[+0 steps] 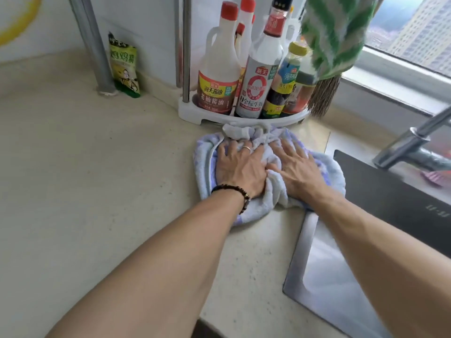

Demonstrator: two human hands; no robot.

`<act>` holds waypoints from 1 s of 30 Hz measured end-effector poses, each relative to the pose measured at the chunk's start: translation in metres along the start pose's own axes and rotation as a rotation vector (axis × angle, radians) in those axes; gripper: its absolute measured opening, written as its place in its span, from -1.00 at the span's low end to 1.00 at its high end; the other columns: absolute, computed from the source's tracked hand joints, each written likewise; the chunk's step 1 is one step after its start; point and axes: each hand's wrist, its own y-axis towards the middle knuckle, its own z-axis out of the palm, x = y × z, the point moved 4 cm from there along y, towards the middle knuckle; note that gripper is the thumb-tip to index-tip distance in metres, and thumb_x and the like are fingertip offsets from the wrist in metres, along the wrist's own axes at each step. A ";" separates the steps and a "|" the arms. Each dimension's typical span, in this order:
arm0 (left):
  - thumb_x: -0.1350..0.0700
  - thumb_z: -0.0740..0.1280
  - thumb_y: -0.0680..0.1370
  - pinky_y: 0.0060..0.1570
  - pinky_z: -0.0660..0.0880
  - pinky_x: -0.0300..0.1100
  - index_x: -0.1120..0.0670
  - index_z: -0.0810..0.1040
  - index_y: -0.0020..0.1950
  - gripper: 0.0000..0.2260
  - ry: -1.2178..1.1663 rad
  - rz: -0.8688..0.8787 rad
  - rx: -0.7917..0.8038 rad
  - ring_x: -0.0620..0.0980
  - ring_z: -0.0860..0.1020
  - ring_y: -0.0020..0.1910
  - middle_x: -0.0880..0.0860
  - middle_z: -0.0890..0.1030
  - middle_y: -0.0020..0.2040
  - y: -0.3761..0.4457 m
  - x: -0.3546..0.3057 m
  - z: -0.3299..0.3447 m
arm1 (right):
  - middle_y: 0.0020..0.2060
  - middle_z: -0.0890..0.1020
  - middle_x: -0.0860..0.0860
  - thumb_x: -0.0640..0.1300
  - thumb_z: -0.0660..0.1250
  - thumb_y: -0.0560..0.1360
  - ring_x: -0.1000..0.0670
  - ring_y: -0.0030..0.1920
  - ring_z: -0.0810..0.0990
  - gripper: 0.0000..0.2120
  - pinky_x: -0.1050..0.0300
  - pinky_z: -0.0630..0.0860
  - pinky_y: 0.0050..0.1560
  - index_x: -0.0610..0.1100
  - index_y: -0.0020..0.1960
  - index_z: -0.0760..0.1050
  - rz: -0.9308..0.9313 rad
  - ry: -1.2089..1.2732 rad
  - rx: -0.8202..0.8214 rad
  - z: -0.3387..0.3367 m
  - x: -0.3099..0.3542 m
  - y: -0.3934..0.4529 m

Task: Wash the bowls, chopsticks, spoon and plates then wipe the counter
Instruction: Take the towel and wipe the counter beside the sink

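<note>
While I look down through the head camera, I see both of my hands lying flat on the cloth [273, 189], which is spread on the counter [97, 179] just in front of the white bottle rack [195, 113]. I keep the left hand [240, 168] with fingers straight and a little spread, pressing down and not curled around anything; it is the one with a ring and a bead bracelet on the wrist. Beside it, the right hand [299, 170] lies the same way, fingers straight and flat on the fabric. Between the two thumbs the cloth is bunched into a ridge, and beyond the fingertips its far edge is crumpled against the foot of the rack. I think two flat palms are used here because they give wide pressure, so the cloth takes up more of the surface in one push. To the right of the right fingers lies the sink [341, 276], with the faucet [412, 142] over it and a dark board [390, 191] across its far part. No bowls, chopsticks, spoon or plates are visible in this view, so I judge the washing part is finished and the wiping is now going on. Sauce bottles [258, 76] stand upright in the rack beyond the fingertips; a strong push forward could knock it.
</note>
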 end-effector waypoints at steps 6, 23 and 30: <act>-0.14 -0.03 0.69 0.45 0.08 0.05 -0.18 0.20 0.59 -0.55 0.042 0.035 0.010 0.08 0.28 0.43 -0.06 0.39 0.48 -0.104 0.058 -0.008 | 0.64 -0.16 -0.06 0.34 -0.10 0.60 -0.14 0.62 -0.17 -0.25 -0.19 -0.15 0.58 -0.02 0.65 -0.13 0.011 0.019 0.059 0.021 0.087 -0.093; -0.17 -0.16 0.55 0.52 -0.04 0.23 -0.17 0.44 0.44 -0.42 -0.055 0.187 0.151 0.15 0.31 0.48 -0.05 0.47 0.43 -0.328 -0.170 0.012 | 0.60 -0.32 0.04 0.23 -0.41 0.41 0.05 0.51 -0.48 -0.19 0.04 -0.48 0.45 -0.03 0.61 -0.35 0.067 0.011 0.088 0.020 -0.040 -0.410; -0.19 -0.04 0.65 0.51 0.10 0.11 -0.05 0.34 0.53 -0.50 -0.111 0.167 0.179 0.11 0.34 0.43 0.03 0.44 0.46 -0.336 -0.119 -0.006 | 0.64 -0.16 -0.01 0.16 -0.29 0.46 -0.06 0.62 -0.26 -0.22 -0.05 -0.26 0.57 -0.05 0.65 -0.14 0.066 0.035 0.138 0.022 0.012 -0.385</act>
